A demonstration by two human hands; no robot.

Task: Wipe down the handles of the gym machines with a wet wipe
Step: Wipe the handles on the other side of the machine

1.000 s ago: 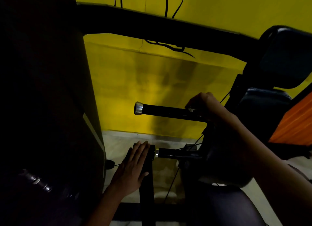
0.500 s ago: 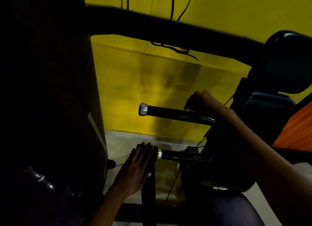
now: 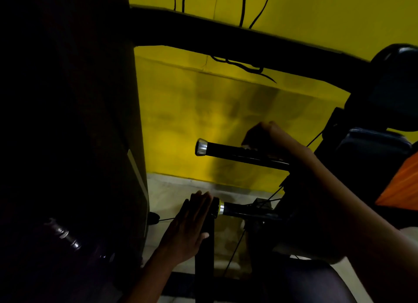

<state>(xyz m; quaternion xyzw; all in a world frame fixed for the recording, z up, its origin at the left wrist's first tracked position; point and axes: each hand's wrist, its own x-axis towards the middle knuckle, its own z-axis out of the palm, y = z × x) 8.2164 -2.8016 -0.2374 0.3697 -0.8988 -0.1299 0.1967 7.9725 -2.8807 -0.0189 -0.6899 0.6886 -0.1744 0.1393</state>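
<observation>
Black rubber covers the upper handle (image 3: 228, 150), a horizontal bar with a silver end cap (image 3: 201, 147) pointing left, and my right hand (image 3: 267, 137) is curled over it toward its inner end, where the grip meets the machine's frame. My fingers wrap down around the bar, closed on it; a small pale bit shows under them against the rubber, which may be the wet wipe (image 3: 246, 147), though it is too dark and small for me to be sure. My right forearm runs back down to the lower right corner. Below, a second handle (image 3: 239, 208) lies parallel to the first, with a silver and yellowish ring at its left end, and my left hand (image 3: 190, 228) rests flat and open, fingers together and pointing up, against the end of that bar and the dark upright post (image 3: 204, 255) beneath it, holding nothing. Behind both handles stands a yellow wall (image 3: 192, 112) with blotchy shadows and thin black cables (image 3: 244, 64) trailing under a thick black crossbar (image 3: 226, 38). A dark padded seat (image 3: 373, 144) sits at the right, with an orange surface (image 3: 402, 185) beside it. The pale floor (image 3: 167, 189) shows beneath the wall, and the whole left side is a large black mass I cannot make out.
</observation>
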